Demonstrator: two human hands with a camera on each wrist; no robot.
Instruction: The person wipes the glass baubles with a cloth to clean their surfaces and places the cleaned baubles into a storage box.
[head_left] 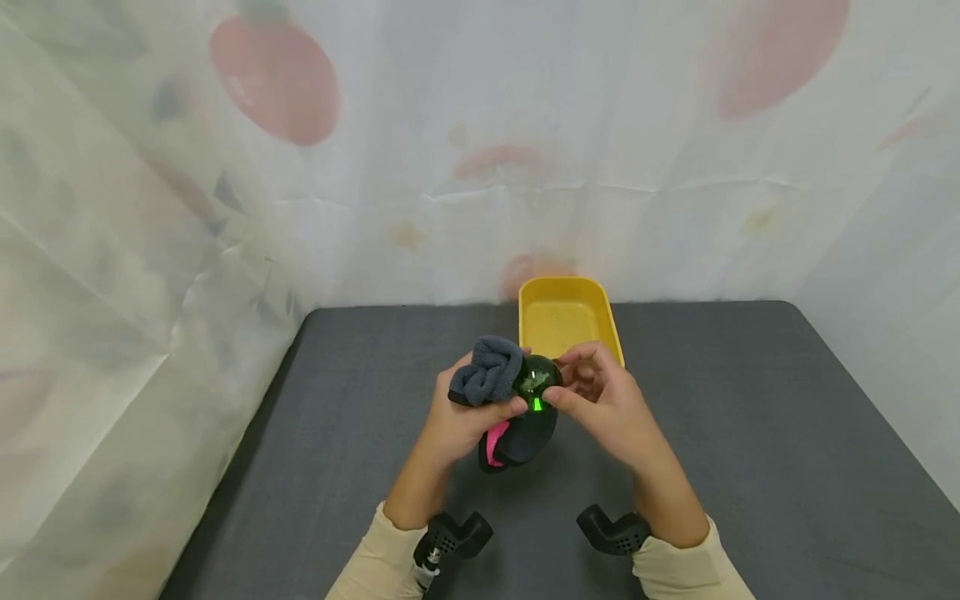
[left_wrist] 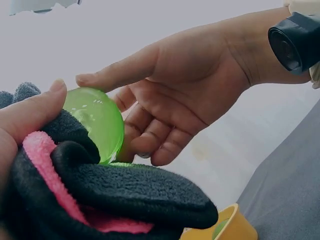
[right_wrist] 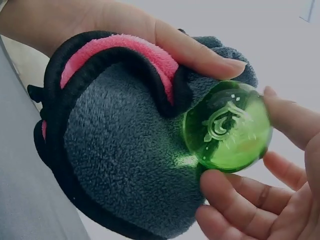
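While both hands hover above the dark grey table (head_left: pixel 750 433), the left hand (head_left: pixel 457 421) is curled round a fluffy fleece cloth (right_wrist: pixel 125 165), charcoal with a black rim and a pink lining. The cloth's long axis runs from the person out toward the yellow plastic tray (head_left: pixel 566 321) at the table's far edge. At the cloth's far end sits a glossy, translucent green ball (right_wrist: pixel 227 127), round and smooth, with a pale embossed swirl. The right hand (head_left: pixel 603 400) pinches that ball between thumb and fingertips (right_wrist: pixel 235 192), and the left thumb presses beside it.
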